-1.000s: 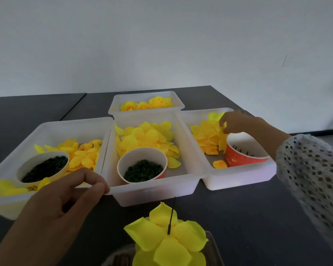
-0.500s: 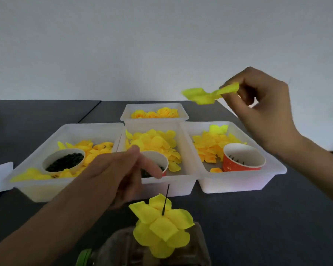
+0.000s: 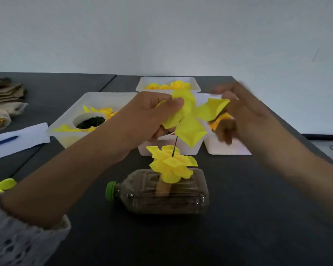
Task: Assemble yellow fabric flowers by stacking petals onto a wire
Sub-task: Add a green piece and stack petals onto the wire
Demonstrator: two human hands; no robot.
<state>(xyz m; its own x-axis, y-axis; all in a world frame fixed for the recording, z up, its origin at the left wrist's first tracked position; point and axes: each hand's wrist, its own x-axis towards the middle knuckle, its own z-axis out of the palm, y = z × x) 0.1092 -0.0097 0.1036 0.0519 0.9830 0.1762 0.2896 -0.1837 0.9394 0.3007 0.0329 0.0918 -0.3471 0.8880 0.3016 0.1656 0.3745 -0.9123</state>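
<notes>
Both hands hold a yellow petal layer (image 3: 188,120) just above the black wire (image 3: 174,146): left hand (image 3: 148,116) pinching its left edge, blurred right hand (image 3: 236,110) fingers (image 3: 226,96) gripping its right lobe, over the half-built flower (image 3: 171,164) on a plastic bottle (image 3: 161,192).

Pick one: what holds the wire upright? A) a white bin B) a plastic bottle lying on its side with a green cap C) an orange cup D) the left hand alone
B: the wire with stacked petals rises from a holder on the plastic bottle, which lies on its side on the table, green cap pointing left.
</notes>
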